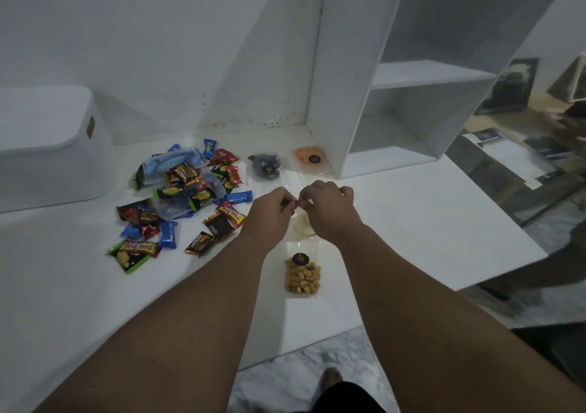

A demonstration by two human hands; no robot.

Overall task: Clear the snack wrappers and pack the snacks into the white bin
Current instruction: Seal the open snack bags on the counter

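My left hand and my right hand meet above the white table, and both pinch the top edge of a clear snack bag with pale pieces in it. In front of them lies a clear bag of golden snacks. A heap of colourful wrapped snacks spreads to the left. A clear bag of dark snacks and one of orange snacks lie behind my hands. The white bin stands at the far left, seen from its side.
A white open shelf unit stands on the table at the back right, against the wall. The table's front edge runs diagonally, with marbled floor below it. Dark boxes and papers lie on the floor to the right.
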